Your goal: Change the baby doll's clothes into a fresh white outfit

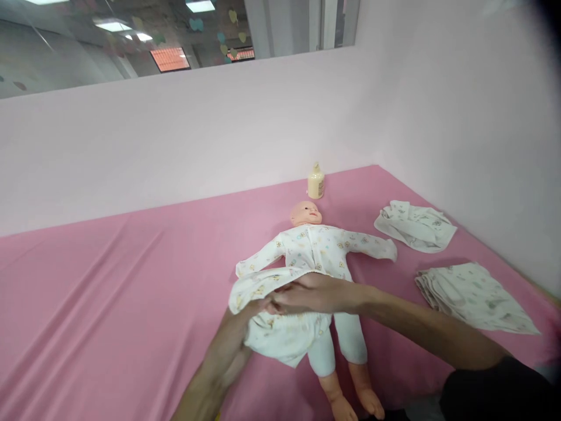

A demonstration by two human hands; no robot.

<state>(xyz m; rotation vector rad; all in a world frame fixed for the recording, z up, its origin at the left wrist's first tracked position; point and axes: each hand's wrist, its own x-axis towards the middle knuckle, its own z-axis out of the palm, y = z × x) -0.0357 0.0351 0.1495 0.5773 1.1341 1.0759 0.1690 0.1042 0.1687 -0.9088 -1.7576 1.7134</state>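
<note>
A baby doll [305, 214] lies on its back on the pink sheet, in a white printed top with long sleeves and white trousers, its arms spread and feet bare. In front of its belly I hold a white printed baby garment [280, 345], bunched and hanging over the doll's hip and upper leg. My left hand [245, 318] grips it from the left and below, partly covered by the cloth. Closed on the same garment, my right hand [309, 292] reaches across from the right, its fingers meeting the left ones. Some fingertips are hidden in the folds.
A cream pump bottle [315, 182] stands behind the doll's head. To the right lie a loosely folded white garment [416, 227] and a neatly folded printed cloth [475, 297]. White walls [197, 140] border the pink sheet [109, 280] at the back and right.
</note>
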